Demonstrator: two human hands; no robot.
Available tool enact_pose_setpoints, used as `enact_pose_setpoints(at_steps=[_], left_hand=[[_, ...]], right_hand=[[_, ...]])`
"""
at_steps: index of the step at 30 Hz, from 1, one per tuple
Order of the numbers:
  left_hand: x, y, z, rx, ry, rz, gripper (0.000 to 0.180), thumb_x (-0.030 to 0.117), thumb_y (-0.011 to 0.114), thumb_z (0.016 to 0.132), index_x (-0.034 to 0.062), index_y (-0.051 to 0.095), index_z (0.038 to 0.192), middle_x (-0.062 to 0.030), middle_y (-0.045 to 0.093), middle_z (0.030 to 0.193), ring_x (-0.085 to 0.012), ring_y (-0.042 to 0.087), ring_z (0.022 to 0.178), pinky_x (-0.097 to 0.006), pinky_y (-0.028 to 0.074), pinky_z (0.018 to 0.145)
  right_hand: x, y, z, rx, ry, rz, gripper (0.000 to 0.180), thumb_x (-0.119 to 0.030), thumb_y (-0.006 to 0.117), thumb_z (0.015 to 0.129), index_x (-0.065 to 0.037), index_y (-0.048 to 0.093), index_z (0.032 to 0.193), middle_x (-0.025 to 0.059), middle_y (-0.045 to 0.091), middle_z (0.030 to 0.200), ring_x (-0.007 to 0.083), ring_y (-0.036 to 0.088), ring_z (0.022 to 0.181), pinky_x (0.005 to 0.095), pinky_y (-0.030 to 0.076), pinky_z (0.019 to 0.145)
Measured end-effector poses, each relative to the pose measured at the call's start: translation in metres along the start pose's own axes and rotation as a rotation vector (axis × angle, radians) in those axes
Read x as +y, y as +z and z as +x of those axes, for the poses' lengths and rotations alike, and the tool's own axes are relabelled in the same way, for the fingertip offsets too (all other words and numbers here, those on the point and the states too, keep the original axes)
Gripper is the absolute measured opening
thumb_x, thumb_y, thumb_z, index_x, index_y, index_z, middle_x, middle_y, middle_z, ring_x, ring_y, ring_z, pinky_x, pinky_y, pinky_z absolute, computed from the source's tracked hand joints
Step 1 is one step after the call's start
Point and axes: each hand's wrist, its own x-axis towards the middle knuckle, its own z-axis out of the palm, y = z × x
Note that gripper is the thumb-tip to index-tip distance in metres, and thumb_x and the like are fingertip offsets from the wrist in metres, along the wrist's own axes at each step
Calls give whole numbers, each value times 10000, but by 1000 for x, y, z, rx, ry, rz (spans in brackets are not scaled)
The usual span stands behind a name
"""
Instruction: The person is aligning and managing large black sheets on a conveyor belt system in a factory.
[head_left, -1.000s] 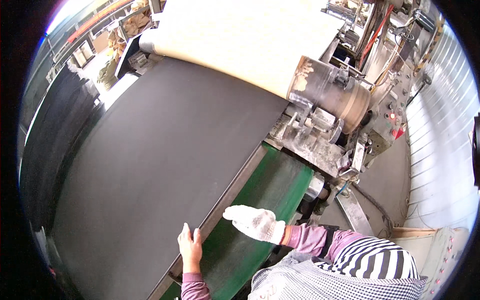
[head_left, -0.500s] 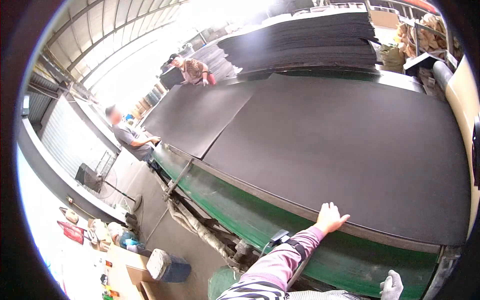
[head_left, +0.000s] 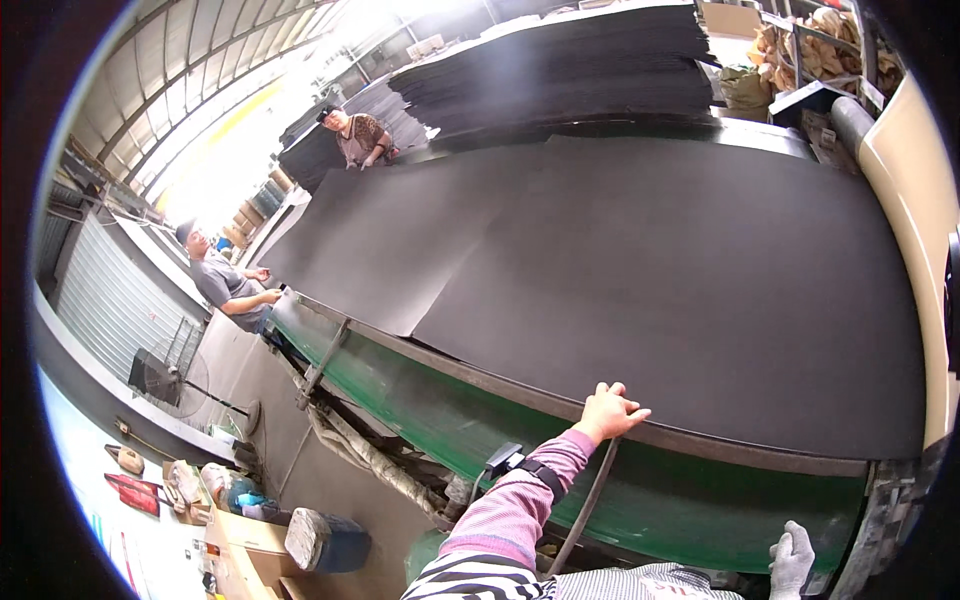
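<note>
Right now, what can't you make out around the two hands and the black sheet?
- Right hand, white glove, head view: cut off near the lower edge; grip cannot be told.
- Left hand, head view: rests on the black sheet edge; fingertips' hold underneath is hidden.
- Thin dark strap below the left hand: lower end hidden behind the striped sleeve.
- Stack of sheets: far side cut by the rim.

My left hand point(head_left: 610, 412) rests on the near edge of the sheet point(head_left: 680, 290) lying on the conveyor point(head_left: 480, 420). My right hand point(head_left: 793, 560) hangs at 5 o'clock. Stacked sheets point(head_left: 560, 70) lie behind at 12, a fan point(head_left: 160, 378) at 9.
</note>
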Motion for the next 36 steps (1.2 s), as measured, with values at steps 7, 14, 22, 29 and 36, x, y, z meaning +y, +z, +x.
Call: enact_pose_setpoints(at_steps=[7,14,22,29,36], left_hand=[[37,0,12,11,-43,130,679,605,465,902,143,458,1400,-277,374,1431,-479,336,1317,-567,317,1070],[51,12,26,-206,-285,63,699,665,431,883,353,280,1490,-241,59,1570,-553,49,1400,-720,187,1042],[-16,-6,39,727,98,-16,376,251,682,790,3,582,1055,-171,602,1048,-355,552,992,-450,431,902],[-172,-44,25,334,-561,229,809,396,736,645,-60,468,1257,-197,488,1253,-374,437,1193,-441,399,1018],[-124,-21,28,163,-291,238,797,465,761,654,-42,517,1218,-201,503,1211,-381,480,1114,-452,441,959]], right_hand=[[20,-8,-6,-32,40,-23,218,-136,559,933,-78,653,1121,7,599,718,73,526,570,235,421,501],[15,-17,19,51,103,15,255,-120,521,959,-59,615,1188,-34,557,712,21,457,521,178,336,407],[-63,43,69,-3,-449,-436,283,-66,569,880,-8,640,1148,109,680,957,203,662,878,306,519,801],[-138,172,130,-169,-852,-286,356,-181,655,836,-114,628,1184,110,653,1145,275,622,1075,364,492,952],[-165,258,149,-267,-744,-542,595,-407,641,816,-112,504,1314,137,542,1317,306,537,1189,413,444,999]])
